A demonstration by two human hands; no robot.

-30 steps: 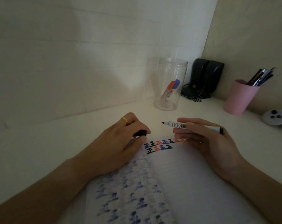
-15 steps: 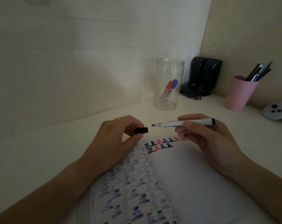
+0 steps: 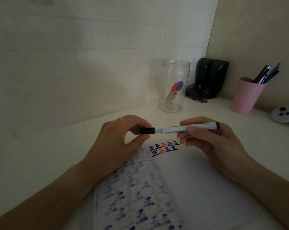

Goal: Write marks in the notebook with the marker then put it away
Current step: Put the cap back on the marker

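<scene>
An open notebook (image 3: 198,188) lies on the white desk in front of me, with two rows of black, red and blue marks (image 3: 165,147) at the top of its right page. My right hand (image 3: 210,143) holds a white marker (image 3: 190,128) level above the notebook, tip pointing left. My left hand (image 3: 120,140) pinches the black cap (image 3: 147,130), which sits over the marker's tip. Behind them stands a clear plastic jar (image 3: 173,72) with a red and a blue marker (image 3: 175,91) inside.
Two black speakers (image 3: 210,75) with cables fill the corner. A pink cup (image 3: 244,97) of pens stands at the right, and a grey controller (image 3: 284,114) lies at the right edge. Tiled wall runs behind the desk.
Both hands rose off the notebook and came together. The cap in my left hand, apart from the marker tip before, now covers it.
</scene>
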